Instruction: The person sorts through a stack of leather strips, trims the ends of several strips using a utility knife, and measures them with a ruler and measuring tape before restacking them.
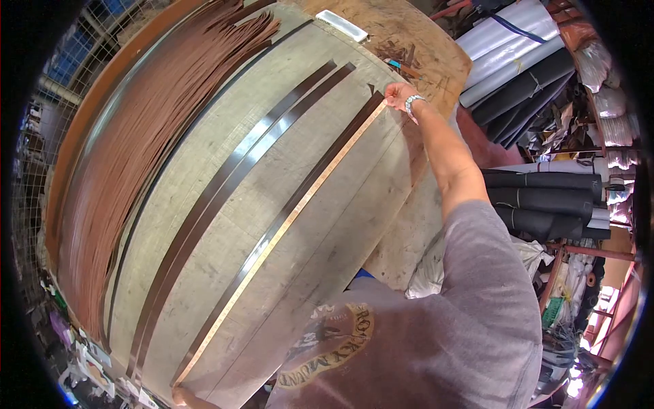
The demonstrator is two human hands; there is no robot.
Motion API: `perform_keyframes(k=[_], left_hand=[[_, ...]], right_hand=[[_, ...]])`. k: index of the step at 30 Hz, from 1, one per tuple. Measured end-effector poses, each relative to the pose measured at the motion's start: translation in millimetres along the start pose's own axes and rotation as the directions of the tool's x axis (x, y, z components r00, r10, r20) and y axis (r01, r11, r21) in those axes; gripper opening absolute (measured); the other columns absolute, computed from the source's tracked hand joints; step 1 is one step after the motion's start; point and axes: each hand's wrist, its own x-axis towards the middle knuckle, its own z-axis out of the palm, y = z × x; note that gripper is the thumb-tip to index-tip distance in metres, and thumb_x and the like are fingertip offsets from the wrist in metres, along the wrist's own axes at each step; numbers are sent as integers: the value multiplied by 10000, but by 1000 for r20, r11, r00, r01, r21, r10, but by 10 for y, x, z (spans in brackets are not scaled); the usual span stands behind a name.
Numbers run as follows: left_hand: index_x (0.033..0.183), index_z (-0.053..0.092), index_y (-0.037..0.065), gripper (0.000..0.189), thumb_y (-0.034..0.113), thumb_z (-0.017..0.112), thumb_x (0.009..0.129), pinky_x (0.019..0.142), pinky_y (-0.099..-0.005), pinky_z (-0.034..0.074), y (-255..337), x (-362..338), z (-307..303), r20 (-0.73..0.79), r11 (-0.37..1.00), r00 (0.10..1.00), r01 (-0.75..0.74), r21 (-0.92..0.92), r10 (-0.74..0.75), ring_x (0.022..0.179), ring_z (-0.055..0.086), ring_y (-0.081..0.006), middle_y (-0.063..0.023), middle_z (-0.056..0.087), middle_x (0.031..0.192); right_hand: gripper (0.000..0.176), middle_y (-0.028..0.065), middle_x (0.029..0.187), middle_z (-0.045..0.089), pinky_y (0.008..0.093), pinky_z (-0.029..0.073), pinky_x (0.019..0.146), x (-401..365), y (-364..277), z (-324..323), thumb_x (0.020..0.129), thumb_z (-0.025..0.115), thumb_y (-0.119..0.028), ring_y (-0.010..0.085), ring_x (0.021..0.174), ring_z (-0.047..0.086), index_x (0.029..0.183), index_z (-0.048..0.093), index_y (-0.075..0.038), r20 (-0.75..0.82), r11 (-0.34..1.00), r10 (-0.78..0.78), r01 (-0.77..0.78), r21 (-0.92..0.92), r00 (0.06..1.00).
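Observation:
A long, pale yellow measuring tape (283, 232) with fine markings is stretched along a narrow dark brown leather-like strip (300, 194) on the worktable (225, 245). At the tape's upper end, my right hand (400, 94) pinches it with thumb and fingertips, a metal-banded watch (413, 102) on the wrist. My left hand (182, 395) is closed at the tape's lower end, only partly in view at the bottom edge. A small dark scrap (371, 88) lies near the right fingers. Two more glossy brown strips (238, 157) lie side by side, farther from me.
A thick pile of long brown strips (157, 109) covers the table's far side. Near the upper edge are a white tray-like object (342, 25), a blue-tipped cutter-like tool (402, 66) and brown scraps (398, 54). Rolls of dark material (545, 198) are stacked at the right.

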Motion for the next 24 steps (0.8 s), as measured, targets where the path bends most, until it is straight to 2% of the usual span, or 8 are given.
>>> perform_keyframes(k=[3, 10, 12, 15, 18, 20, 22, 24], left_hand=[[868, 815, 68, 341, 372, 660, 868, 638, -466, 571, -29, -171, -124, 61, 979, 978, -194, -66, 198, 745, 730, -338, -121, 773, 862], [1354, 616, -16, 505, 329, 623, 987, 935, -442, 558, 209, -797, -46, -291, 773, 786, -606, -188, 546, 1155, 685, -338, -203, 701, 1255], [1351, 602, -53, 431, 219, 627, 1017, 1030, -407, 532, 518, -1471, 24, -282, 561, 633, -772, -298, 721, 1241, 636, -328, -215, 658, 1334], [1305, 649, -35, 364, 141, 670, 988, 991, -367, 515, 1075, -3900, -168, -154, 352, 450, -834, -426, 880, 1155, 665, -263, -183, 692, 1275], [1245, 678, -16, 302, 99, 686, 966, 931, -316, 526, 1406, -5903, -159, 45, 200, 247, -652, -732, 968, 1057, 675, -206, -131, 709, 1207], [1282, 656, -5, 341, 50, 698, 948, 990, -334, 509, 1562, -7242, -640, 127, 140, 65, -287, -948, 990, 1130, 662, -207, -142, 699, 1227], [1360, 578, 5, 454, 94, 724, 939, 938, -467, 554, 1763, -8078, -1089, -240, -261, -353, -14, -965, 904, 1070, 671, -350, -249, 652, 1236], [1370, 592, 79, 462, 136, 740, 936, 888, -496, 582, 1739, -8735, -1570, -389, -262, -389, 341, -903, 835, 1034, 677, -364, -236, 662, 1182]], right_hand=[[150, -15, 681, 595, 291, 463, 518, 149, 54, -75, 860, 770, -60, 111, 590, 562, 804, 630, -69, 81, 999, -12, 9, 44, 997], [141, 35, 703, 650, 313, 505, 539, 68, -91, -108, 849, 767, -78, 133, 612, 614, 818, 635, -38, 153, 998, -25, 34, -57, 988], [142, 46, 715, 664, 315, 511, 542, 90, -95, -137, 846, 767, -80, 127, 621, 627, 818, 635, -39, 202, 994, -71, 87, -70, 977], [191, 117, 793, 717, 388, 545, 672, 165, -39, -120, 809, 797, -167, 246, 759, 700, 834, 652, -45, 202, 962, -121, 165, -217, 972], [210, 165, 867, 727, 439, 544, 782, 250, 85, -66, 785, 789, -226, 350, 891, 705, 863, 674, -69, 180, 947, -183, 223, -231, 966], [196, 171, 881, 729, 449, 546, 782, 204, 173, -70, 793, 772, -229, 356, 892, 707, 875, 679, -78, 160, 944, -266, 290, -155, 951], [193, 163, 873, 720, 439, 542, 769, 109, 41, -83, 817, 747, -234, 333, 863, 698, 894, 677, -71, 141, 952, -214, 239, -190, 967], [217, 145, 803, 698, 402, 529, 726, 90, 27, -80, 823, 761, -218, 275, 768, 679, 883, 660, -35, 107, 944, -240, 258, -206, 965]])
